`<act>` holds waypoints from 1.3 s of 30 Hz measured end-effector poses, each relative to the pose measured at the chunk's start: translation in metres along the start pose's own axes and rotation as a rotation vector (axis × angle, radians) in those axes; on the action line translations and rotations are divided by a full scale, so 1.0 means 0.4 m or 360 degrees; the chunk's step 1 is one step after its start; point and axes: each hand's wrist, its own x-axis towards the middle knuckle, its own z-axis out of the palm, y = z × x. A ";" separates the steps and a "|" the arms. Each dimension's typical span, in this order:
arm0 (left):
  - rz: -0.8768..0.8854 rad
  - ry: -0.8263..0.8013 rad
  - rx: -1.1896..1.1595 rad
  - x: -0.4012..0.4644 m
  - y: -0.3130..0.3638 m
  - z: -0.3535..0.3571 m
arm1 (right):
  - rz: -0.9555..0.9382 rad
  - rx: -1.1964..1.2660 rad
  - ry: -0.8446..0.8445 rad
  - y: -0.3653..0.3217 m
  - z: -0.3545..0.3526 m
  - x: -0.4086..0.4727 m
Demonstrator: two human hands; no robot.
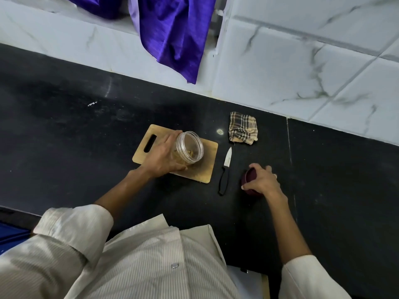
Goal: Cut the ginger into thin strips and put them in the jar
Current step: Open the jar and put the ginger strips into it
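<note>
I observe the left hand (161,159) gripping the tilted jar (189,147) of ginger strips (190,153) mid-frame over the cutting board (207,157); right hand (262,180) clasps the maroon lid (249,182), knife (225,169) between.

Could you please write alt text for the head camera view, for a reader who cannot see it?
The left hand grips a tilted clear jar of ginger strips over a wooden cutting board, while the right hand grasps a dark red lid on the black counter. A knife lies between them.
</note>
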 end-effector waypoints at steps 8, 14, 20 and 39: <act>-0.0001 -0.0035 -0.0023 -0.007 -0.001 -0.025 | -0.0611 0.0852 0.0088 -0.115 -0.040 -0.027; 0.0015 -0.0028 0.0186 -0.016 0.011 -0.042 | -0.1009 0.0839 -0.0168 -0.227 -0.062 -0.059; 0.0046 -0.0031 0.0256 -0.027 0.005 -0.045 | -0.1239 0.0509 -0.0289 -0.288 -0.053 -0.054; 0.0053 -0.0094 0.0300 -0.034 0.030 -0.050 | -0.1032 0.0544 -0.0389 -0.322 -0.021 -0.060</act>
